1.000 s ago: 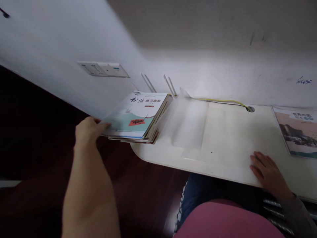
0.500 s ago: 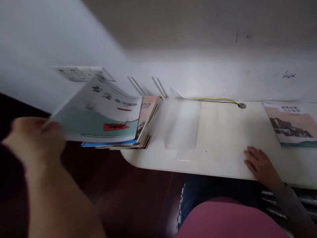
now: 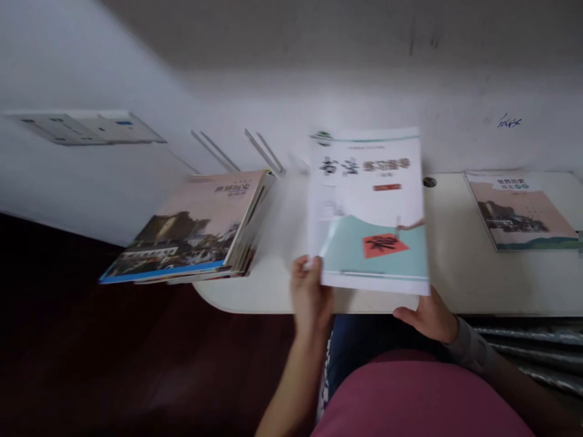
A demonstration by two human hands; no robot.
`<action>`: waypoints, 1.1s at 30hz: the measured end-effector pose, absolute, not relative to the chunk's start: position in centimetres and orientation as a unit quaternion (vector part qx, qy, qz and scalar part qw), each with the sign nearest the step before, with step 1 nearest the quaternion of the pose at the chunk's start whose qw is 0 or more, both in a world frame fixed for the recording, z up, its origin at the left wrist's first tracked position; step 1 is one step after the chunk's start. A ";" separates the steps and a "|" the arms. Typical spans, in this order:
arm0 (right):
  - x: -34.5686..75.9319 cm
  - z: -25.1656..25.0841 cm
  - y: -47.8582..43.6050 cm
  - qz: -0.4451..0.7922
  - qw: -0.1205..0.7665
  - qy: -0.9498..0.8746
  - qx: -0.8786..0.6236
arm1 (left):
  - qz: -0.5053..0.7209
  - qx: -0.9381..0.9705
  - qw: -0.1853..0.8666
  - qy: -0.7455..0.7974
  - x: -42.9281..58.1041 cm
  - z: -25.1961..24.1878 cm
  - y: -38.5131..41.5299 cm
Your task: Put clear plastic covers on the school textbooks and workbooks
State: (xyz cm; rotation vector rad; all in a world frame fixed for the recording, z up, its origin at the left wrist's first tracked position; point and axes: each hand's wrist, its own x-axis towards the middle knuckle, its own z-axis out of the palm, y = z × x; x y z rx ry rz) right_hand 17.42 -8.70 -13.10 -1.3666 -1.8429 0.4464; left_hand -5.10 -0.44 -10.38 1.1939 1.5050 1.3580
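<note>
In front of me is a calligraphy workbook (image 3: 350,200) with a white and pale green cover and a red square on it. Its lower left edge is pinched by my left hand (image 3: 310,294), which holds it up over the desk. My right hand (image 3: 432,315) is at the lower right corner, its thumb spread apart and not on the cover. The other fingers of that hand are partly hidden behind the workbook, so contact there is unclear. On the left lies a stack of books, topped by a history book (image 3: 191,224) with a pink cover and a blue lower edge.
Another pink history book (image 3: 523,212) lies flat on the right of the white desk (image 3: 264,291). A cable hole (image 3: 429,181) is near the back wall. Wall sockets (image 3: 86,127) are at the upper left. The stack overhangs the desk's rounded left end.
My left hand has carried the calligraphy workbook from the stack to the middle, uncovering the history book. My right hand has left the desk's right side and come to the workbook's corner.
</note>
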 end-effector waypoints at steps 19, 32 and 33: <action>24.0 -16.0 -7.7 0.212 0.517 -0.431 -0.708 | 0.258 0.842 0.188 0.434 0.1 -14.9 0.1; 23.8 -14.0 -7.3 0.141 0.471 -0.532 -0.690 | 0.036 0.756 0.003 0.653 -8.8 -12.6 5.1; 23.2 -13.2 -7.1 0.128 0.460 -0.560 -0.678 | 0.037 0.759 0.005 0.650 -9.5 -12.7 5.1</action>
